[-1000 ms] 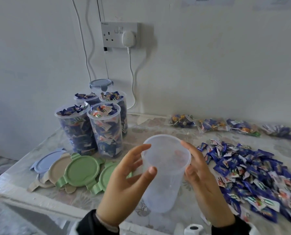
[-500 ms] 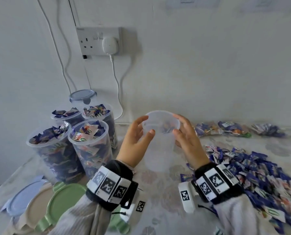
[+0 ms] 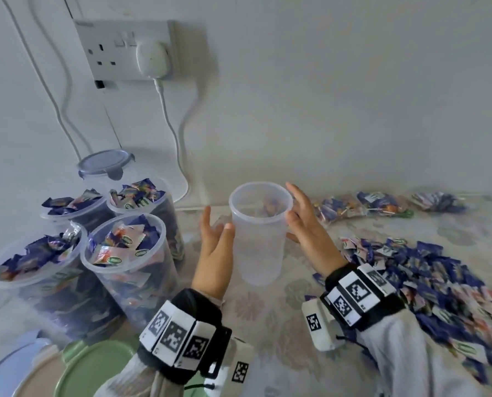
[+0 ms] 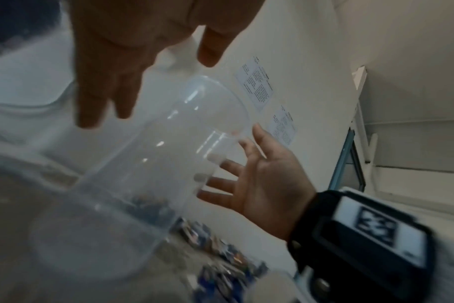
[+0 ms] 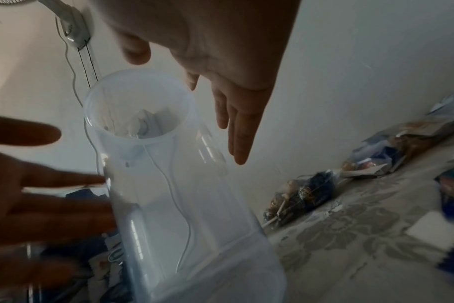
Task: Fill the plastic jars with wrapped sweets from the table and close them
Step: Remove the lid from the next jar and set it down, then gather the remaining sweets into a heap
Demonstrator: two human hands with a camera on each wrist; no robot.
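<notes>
Table [image 3: 267,316] with floral cover runs along the wall. Right side: big loose pile of wrapped sweets [image 3: 445,285], blue wrappers mostly. Sealed sweet bags [image 3: 362,206] lined up against the wall behind it. Left side: four filled jars [image 3: 130,265], open tops, packed to the rim; a fifth jar behind them wears a blue lid [image 3: 105,165]. Loose lids [image 3: 95,368] at the near left edge, green, beige and blue.

Empty jar [image 3: 257,233] stands upright on the table centre, between my hands. Clear, nothing inside.

Left hand [image 3: 214,253]: fingers spread and straight, thumb at the jar wall, gripping nothing. Right hand [image 3: 306,224]: same, splayed wide, fingertips right at the wall near the rim. Can't tell whether either is actually touching; wrist views are motion-blurred.
</notes>
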